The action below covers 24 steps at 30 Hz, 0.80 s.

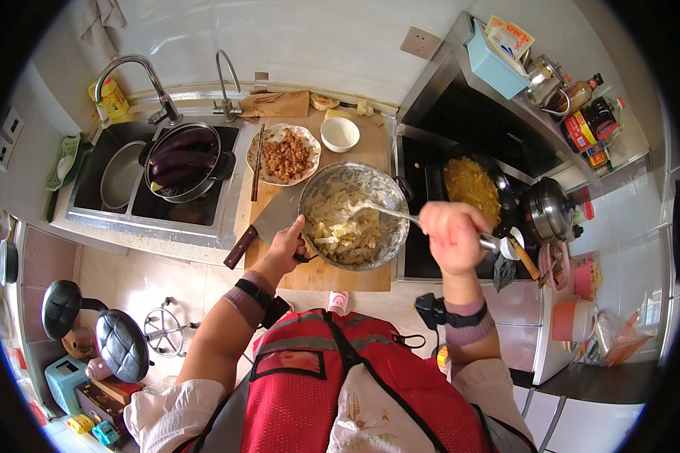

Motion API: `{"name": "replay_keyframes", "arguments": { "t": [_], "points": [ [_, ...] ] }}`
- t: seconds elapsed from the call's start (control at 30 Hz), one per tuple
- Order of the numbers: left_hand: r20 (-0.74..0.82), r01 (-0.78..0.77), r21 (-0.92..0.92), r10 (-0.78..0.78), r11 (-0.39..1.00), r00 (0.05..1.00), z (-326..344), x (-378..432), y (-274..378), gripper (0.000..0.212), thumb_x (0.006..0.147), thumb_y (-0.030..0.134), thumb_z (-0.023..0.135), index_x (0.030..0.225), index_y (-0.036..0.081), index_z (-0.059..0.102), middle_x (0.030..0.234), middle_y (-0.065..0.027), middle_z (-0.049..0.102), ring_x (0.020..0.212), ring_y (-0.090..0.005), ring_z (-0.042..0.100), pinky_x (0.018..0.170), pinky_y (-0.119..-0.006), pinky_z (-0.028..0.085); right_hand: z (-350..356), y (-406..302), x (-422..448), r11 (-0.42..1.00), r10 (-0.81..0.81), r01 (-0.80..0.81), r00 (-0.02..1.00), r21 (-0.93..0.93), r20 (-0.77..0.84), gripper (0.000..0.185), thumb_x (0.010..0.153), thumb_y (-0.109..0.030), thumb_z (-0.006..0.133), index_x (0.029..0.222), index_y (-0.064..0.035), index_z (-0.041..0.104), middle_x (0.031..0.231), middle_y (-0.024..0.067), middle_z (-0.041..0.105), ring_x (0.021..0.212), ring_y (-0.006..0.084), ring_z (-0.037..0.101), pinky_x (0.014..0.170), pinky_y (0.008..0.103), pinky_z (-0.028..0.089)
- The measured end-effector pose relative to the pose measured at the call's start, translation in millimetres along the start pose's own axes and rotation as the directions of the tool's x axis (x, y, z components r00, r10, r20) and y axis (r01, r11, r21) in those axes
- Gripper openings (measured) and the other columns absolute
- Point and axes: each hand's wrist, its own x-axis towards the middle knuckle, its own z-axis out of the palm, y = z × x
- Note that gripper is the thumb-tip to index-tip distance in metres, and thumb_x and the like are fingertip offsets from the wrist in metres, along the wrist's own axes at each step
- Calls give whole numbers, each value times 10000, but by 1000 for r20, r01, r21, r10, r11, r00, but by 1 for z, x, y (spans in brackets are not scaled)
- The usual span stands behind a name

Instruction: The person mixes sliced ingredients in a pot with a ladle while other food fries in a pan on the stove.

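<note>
Before me a metal pot (394,178), floury inside, stands on the wooden cutting board (340,278). Pale cut pieces coated in batter (340,229) fill its bottom. My left hand (290,246) grips the pot's dark side handle at the lower left, thumb against the rim. In my right hand (453,235) is a long metal spoon (394,213); its bowl end lies in the coated pieces. A cleaver (277,210) with a wooden handle lies partly under the pot's left side. Behind sit a plate of browned minced food (286,154), chopsticks (258,164) and a white bowl (340,135).
At left, a double sink (215,198) holds a pot of eggplants (184,153) under a faucet (136,59). The stove (422,226) at right carries a wok of yellow food (470,187) and a lidded pot (547,209). Sauce bottles (592,124) line the shelf. A stool (122,345) stands lower left.
</note>
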Motion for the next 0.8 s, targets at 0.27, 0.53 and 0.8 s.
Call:
{"name": "replay_keyframes", "arguments": {
  "t": [0.27, 0.53, 0.8],
  "points": [
    [15, -2, -13, 3, 1000, 1000, 0, 6, 1, 333, 934, 436, 623, 957, 126, 503, 589, 27, 301, 459, -124, 320, 481, -334, 388, -5, 52, -25, 958, 193, -150, 967, -243, 166, 118, 881, -40, 533, 850, 38, 616, 676, 71, 600, 564, 133, 528, 538, 259, 420],
    [6, 28, -25, -28, 999, 1000, -1, 7, -1, 352, 926, 460, 624, 945, 132, 499, 565, 28, 285, 446, -131, 312, 483, -348, 388, -16, -31, -9, 986, 111, -109, 994, -123, 5, 348, 965, -190, 474, 649, -48, 441, 530, 17, 394, 472, 159, 373, 508, 332, 359],
    [7, 39, 5, -39, 999, 999, -2, 1, 3, 359, 923, 471, 627, 937, 134, 504, 558, 35, 276, 443, -126, 314, 478, -340, 398, -16, -73, -15, 983, 133, -152, 975, -98, -177, 353, 992, -198, 417, 650, -126, 366, 516, -3, 366, 474, 154, 332, 516, 343, 351]
  ]
}}
